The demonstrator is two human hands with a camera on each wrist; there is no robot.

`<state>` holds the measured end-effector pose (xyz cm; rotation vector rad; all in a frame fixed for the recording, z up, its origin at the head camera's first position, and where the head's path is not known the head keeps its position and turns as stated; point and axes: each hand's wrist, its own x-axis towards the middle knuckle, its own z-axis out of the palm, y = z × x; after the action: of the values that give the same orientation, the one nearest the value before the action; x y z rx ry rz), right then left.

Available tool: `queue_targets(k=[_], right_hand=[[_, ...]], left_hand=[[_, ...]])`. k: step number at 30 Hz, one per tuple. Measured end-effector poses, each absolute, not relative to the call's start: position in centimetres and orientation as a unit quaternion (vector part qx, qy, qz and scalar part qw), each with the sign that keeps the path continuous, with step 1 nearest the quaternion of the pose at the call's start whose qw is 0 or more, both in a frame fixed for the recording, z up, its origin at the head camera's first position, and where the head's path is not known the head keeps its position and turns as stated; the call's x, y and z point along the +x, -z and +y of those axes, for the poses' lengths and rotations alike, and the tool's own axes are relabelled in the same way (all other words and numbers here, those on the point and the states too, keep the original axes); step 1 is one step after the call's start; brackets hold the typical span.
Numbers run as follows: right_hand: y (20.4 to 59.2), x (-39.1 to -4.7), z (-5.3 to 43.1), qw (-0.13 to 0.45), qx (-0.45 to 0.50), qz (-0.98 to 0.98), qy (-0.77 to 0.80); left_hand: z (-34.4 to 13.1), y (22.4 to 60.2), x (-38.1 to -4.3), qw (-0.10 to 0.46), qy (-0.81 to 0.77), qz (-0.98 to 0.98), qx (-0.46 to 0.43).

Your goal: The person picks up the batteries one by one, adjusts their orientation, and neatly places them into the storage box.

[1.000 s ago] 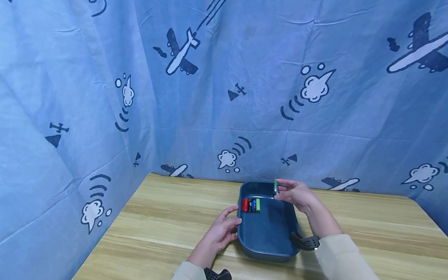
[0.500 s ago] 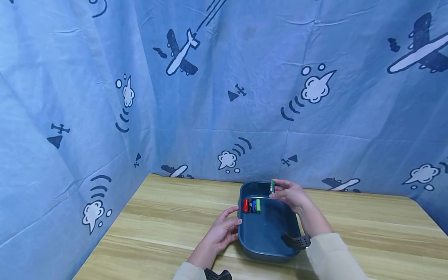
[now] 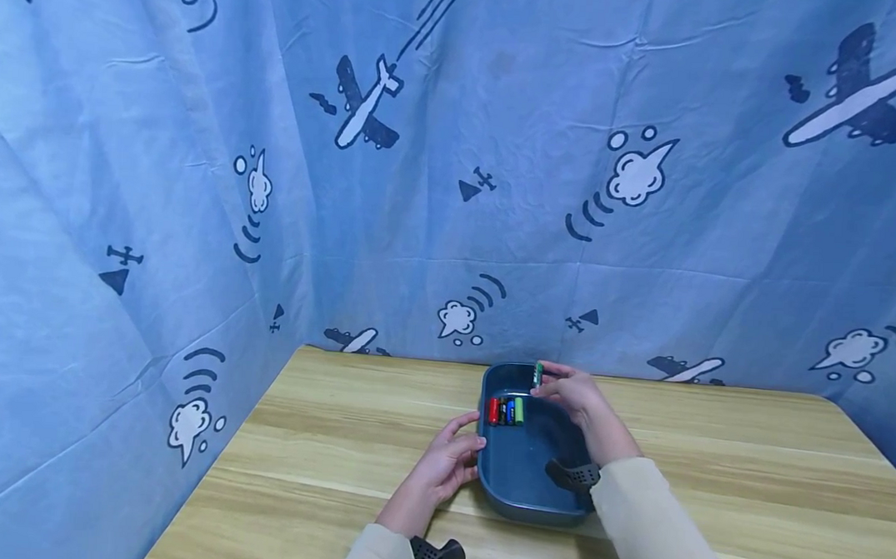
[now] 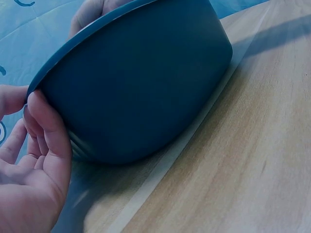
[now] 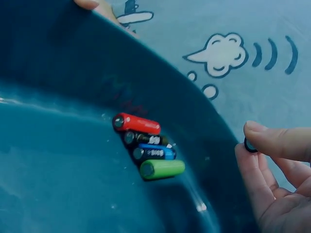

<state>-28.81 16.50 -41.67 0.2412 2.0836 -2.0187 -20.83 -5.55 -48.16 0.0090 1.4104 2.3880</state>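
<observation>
A dark blue rectangular bin (image 3: 533, 475) with rounded corners stands on the table. My left hand (image 3: 440, 463) holds its left rim, the thumb tip over the edge and fingers outside; in the left wrist view the left hand (image 4: 41, 160) pinches the rim. My right hand (image 3: 572, 393) pinches a green battery (image 3: 537, 374), upright, over the bin's back part. In the right wrist view only the end of that battery (image 5: 250, 146) shows. Inside the bin, side by side near the left wall, lie red (image 5: 138, 124), black (image 5: 148, 139), blue (image 5: 158, 152) and light green (image 5: 164, 168) batteries.
The wooden table (image 3: 321, 441) extends to both sides of the bin. A blue curtain (image 3: 391, 210) printed with planes hangs behind and to the left. Black wrist bands (image 3: 436, 556) sit on both wrists.
My right hand has moved left across the bin's back part, carrying the green battery closer to the row. The left hand, the bin and the lying batteries have stayed in place.
</observation>
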Motion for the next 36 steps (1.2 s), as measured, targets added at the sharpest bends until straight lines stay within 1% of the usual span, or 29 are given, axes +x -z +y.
queue_targets(k=[9, 15, 26, 36], right_hand=[[43.3, -29.0, 15.8, 0.119, 0.115, 0.701, 0.694], [43.9, -29.3, 15.6, 0.134, 0.127, 0.726, 0.663], [45.1, -29.5, 15.7, 0.144, 0.117, 0.791, 0.583], [45.0, -29.2, 15.4, 0.162, 0.114, 0.825, 0.53]], left_hand=[[-5.5, 47.9, -20.7, 0.183, -0.846, 0.501, 0.003], [-5.5, 47.9, -20.7, 0.182, -0.846, 0.501, 0.003], [-5.4, 48.0, -20.8, 0.181, -0.85, 0.495, 0.004], [-5.4, 48.1, -20.9, 0.18, -0.848, 0.498, 0.0]])
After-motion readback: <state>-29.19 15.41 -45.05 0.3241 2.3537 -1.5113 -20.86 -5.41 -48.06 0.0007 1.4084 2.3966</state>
